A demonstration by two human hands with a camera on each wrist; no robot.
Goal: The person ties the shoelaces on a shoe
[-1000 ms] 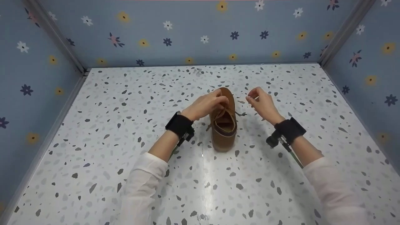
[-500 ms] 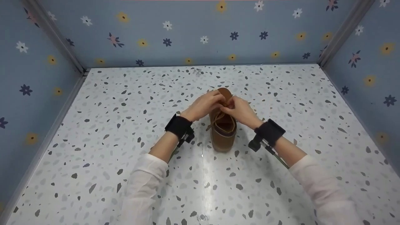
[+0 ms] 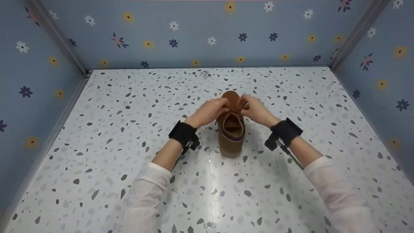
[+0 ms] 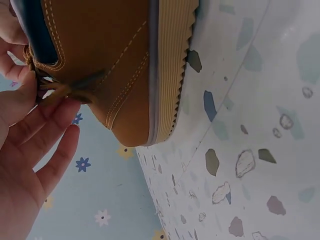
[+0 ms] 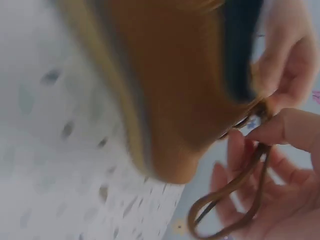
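Note:
A brown lace-up shoe sits on the speckled surface, toe pointing away and heel toward me. Stitching and a pale ridged sole show on its side in the left wrist view. My left hand is over the lacing from the left, thumb and fingers pinching a brown shoelace. From the right, my right hand pinches the lace too; a long loop of shoelace hangs from between its thumb and fingers. Both hands' fingertips nearly meet above the shoe's tongue, hiding part of the knot.
White terrazzo-patterned surface lies all around the shoe. A blue flowered panel rises behind it, with similar side panels at left and right. Black camera bands wrap both wrists.
My right hand has come in from the right to the lacing, then drawn slightly back, now with the lace in its fingers. My left hand has stayed near the laces; the shoe has kept its place.

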